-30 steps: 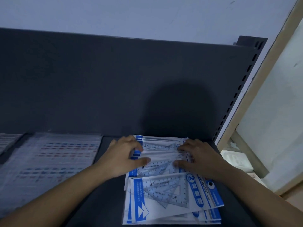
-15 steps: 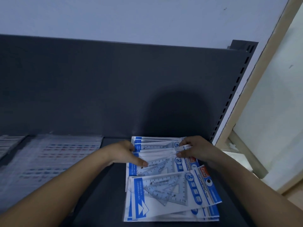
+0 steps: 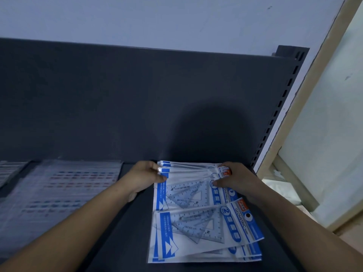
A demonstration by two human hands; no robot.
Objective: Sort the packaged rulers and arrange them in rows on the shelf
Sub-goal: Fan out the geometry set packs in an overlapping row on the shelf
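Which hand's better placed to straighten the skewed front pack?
Probably right: the right hand sits behind the raised corner of the front pack; the left hand grips the left edge of the rear stack.

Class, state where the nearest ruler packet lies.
Head view, lower right: the nearest ruler packet tops a pile on the dark shelf, just in front of the fanned packets.

Across the top of the frame we see a pale blue wall [image 3: 157, 20]. At right, a tan wooden frame [image 3: 294, 118] runs diagonally, edging a whitish panel [image 3: 324, 144]; blurred whitish objects [image 3: 275, 185] lie below.
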